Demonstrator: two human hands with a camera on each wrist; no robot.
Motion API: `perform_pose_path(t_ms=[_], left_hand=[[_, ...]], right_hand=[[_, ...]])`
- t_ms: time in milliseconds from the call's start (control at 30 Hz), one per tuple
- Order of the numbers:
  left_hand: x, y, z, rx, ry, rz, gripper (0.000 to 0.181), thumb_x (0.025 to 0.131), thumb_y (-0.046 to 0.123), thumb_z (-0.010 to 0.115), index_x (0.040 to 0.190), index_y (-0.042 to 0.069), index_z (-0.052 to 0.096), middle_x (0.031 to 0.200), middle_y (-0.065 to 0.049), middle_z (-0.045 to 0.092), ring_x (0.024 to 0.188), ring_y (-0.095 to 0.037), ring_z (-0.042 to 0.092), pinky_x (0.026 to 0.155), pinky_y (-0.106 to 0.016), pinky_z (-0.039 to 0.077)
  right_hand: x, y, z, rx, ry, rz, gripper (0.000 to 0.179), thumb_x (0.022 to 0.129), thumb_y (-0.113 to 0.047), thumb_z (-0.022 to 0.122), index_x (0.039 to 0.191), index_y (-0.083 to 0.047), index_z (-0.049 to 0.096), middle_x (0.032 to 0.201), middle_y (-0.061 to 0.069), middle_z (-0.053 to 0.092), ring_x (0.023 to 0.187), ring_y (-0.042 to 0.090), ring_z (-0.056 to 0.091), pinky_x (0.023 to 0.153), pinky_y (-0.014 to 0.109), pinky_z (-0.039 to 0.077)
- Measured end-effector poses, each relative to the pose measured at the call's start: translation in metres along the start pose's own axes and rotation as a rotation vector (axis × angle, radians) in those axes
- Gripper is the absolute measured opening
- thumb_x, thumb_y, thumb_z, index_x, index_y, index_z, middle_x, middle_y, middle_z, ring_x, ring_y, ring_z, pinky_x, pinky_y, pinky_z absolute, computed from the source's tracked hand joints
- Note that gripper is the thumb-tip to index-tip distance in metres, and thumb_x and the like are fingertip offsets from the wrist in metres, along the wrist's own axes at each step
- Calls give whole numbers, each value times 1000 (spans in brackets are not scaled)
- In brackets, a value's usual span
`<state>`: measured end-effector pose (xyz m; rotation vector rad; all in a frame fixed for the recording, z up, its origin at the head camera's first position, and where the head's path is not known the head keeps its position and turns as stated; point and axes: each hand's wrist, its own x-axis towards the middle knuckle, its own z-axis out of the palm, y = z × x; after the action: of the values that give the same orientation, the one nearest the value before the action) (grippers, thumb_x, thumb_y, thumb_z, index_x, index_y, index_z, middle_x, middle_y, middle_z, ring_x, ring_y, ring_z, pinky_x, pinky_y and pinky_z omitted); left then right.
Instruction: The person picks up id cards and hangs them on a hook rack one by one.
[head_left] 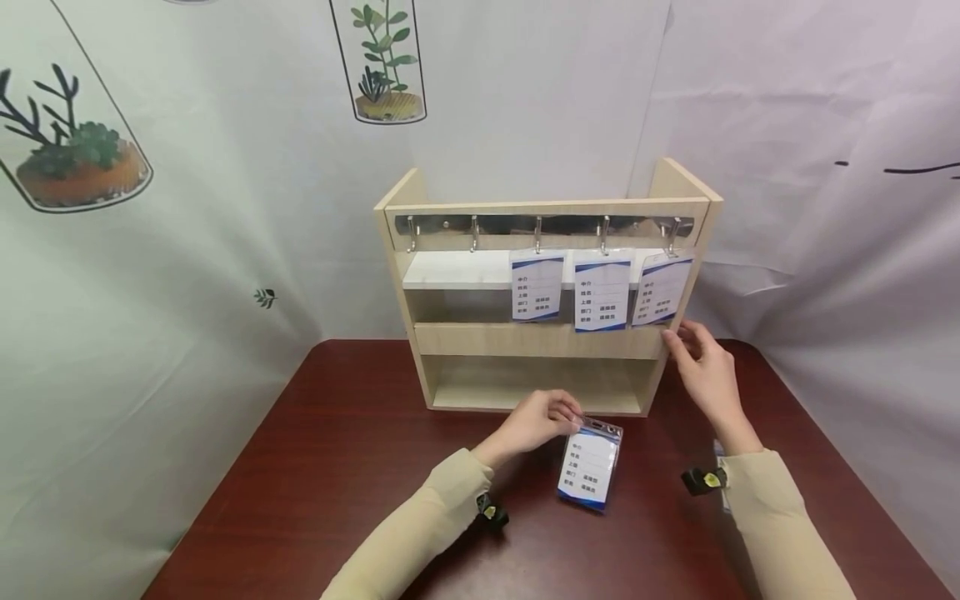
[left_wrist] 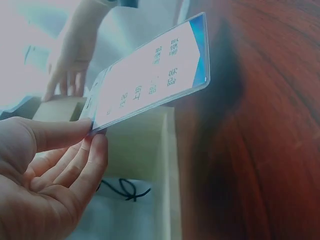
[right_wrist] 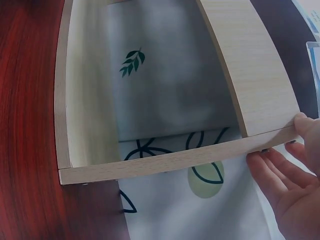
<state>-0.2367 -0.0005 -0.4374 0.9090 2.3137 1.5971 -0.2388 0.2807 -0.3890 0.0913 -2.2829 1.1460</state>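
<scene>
My left hand pinches the top edge of a badge holder with a white and blue card, held in front of the wooden rack. In the left wrist view, thumb and fingertips grip a corner of that badge holder. My right hand holds the rack's right side panel; in the right wrist view, its thumb lies on the panel's front edge with the fingers behind. Similar badges hang from the rack's right-hand hooks: a left one, a middle one and a tilted right one.
Two hooks at the left, such as the end hook, carry no badge. Another badge lies partly hidden under the right forearm on the dark red table. A printed white curtain stands behind the rack.
</scene>
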Motion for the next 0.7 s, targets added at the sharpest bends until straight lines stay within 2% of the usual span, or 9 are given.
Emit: perform_pose_path(t_ms=[200,400,567,700], left_hand=[[-11,6,-24,21,74,17,18,90,2,73,107,-4,69,93,-5,73,82,-6,68,75,-23,55],[-23,13,-52,33,145,12,16,90,3,73,105,0,69,95,-7,74,85,-13,70,75,-26,56],[-31,24,-77,69,198,23,15,89,0,73,104,2,70,96,-9,74,86,-17,72,77,-29,57],[-33,36,-97,114,246,41,16,88,0,74,104,3,70,97,-7,74,88,-18,72,80,-32,57]], right_hand=[[-1,0,0,-7,4,4,50,103,-38,57,135,1,57,120,25,67,78,-15,53,66,4,42],[-2,1,1,-10,-1,9,50,103,-38,58,134,1,57,119,26,68,78,-14,54,66,4,42],[-3,0,0,-13,-11,8,50,103,-37,58,135,2,56,118,26,68,77,-14,53,66,5,42],[0,0,-2,-31,-6,0,50,103,-38,57,135,1,57,116,25,69,77,-14,53,66,5,42]])
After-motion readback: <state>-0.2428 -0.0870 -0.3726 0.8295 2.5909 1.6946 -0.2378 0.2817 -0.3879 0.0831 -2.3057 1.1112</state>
